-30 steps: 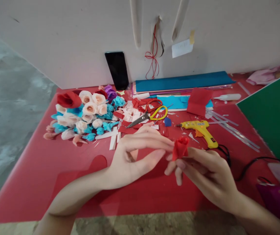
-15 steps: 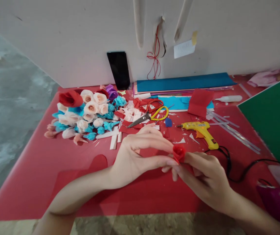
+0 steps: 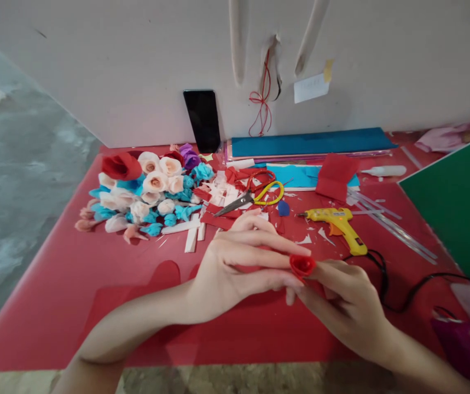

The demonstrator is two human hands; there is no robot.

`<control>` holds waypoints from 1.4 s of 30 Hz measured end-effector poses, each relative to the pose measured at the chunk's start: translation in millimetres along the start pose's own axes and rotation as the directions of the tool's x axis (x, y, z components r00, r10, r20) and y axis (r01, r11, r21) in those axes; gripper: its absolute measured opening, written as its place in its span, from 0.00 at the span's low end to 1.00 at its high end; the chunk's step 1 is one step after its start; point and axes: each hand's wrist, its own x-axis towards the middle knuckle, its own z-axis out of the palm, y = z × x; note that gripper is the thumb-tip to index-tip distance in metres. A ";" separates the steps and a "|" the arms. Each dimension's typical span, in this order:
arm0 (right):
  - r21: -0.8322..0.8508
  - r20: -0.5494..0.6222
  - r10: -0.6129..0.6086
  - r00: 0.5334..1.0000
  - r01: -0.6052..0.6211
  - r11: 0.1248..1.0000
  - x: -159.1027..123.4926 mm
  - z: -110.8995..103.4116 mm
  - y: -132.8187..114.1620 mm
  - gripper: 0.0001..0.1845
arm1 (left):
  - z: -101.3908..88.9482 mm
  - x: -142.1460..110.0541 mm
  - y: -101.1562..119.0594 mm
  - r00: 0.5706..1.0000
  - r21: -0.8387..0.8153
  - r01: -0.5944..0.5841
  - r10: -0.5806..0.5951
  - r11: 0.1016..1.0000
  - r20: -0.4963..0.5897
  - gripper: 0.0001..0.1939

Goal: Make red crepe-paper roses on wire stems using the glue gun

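The red paper flower (image 3: 302, 265) is pinched by the left hand (image 3: 224, 276) and right hand (image 3: 349, 301), fingers nearly closed from opposite sides, presumably so its curled layers hold together.

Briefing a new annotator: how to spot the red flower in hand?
Over the red table, find the left hand and right hand. Between them is the small red flower. Unlike the larger red flower in the flower pile, it is held.
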 end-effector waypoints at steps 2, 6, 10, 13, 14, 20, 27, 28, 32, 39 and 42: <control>-0.004 -0.007 -0.002 1.000 0.002 1.000 -0.6 0.4 0.2 0.08 | -0.2 -0.3 0.8 1.000 0.019 -0.011 0.011 1.000 -0.004 0.05; -0.018 -0.027 -0.030 0.999 0.030 0.999 -0.4 1.1 0.6 0.07 | -0.7 -0.8 2.8 0.999 0.057 -0.032 0.032 0.998 0.002 0.06; -0.028 -0.033 -0.049 0.998 0.048 0.998 0.1 1.2 0.1 0.08 | -1.2 -1.3 4.3 0.999 0.078 -0.042 0.042 0.996 0.004 0.07; -0.051 -0.033 -0.042 0.999 0.040 0.998 0.4 0.9 -1.0 0.08 | -1.5 -1.8 5.0 0.999 0.083 -0.038 0.038 0.996 0.002 0.09; -0.051 -0.031 -0.039 0.999 0.038 0.998 0.6 0.9 -1.3 0.09 | -1.5 -2.0 5.2 0.999 0.082 -0.033 0.033 0.996 0.001 0.09; -0.012 -0.032 -0.045 0.998 0.044 0.999 0.2 2.1 -0.4 0.10 | -0.1 -1.7 6.2 0.999 0.069 -0.044 0.046 0.997 -0.027 0.07; -0.004 -0.019 -0.049 0.999 0.049 0.999 -2.0 1.6 1.3 0.08 | -1.5 1.5 7.8 0.997 0.075 -0.074 0.075 0.994 -0.013 0.04; -0.010 -0.015 -0.049 0.999 0.049 0.999 -2.0 1.2 1.3 0.07 | -1.9 1.7 7.8 0.997 0.076 -0.078 0.079 0.994 -0.008 0.05; -0.017 0.001 -0.048 0.999 0.048 0.999 -1.7 -0.2 1.3 0.07 | -1.9 2.0 7.5 0.997 0.067 -0.073 0.073 0.995 0.002 0.04; -0.024 0.012 -0.023 1.000 0.023 0.999 -1.4 -1.6 0.0 0.08 | 0.5 1.0 5.6 0.999 0.025 -0.035 0.035 0.999 0.011 0.04; 0.014 0.023 -0.010 1.000 0.010 1.000 -1.1 -1.4 0.6 0.08 | 0.7 0.5 3.5 1.000 0.008 -0.025 0.025 1.000 0.011 0.03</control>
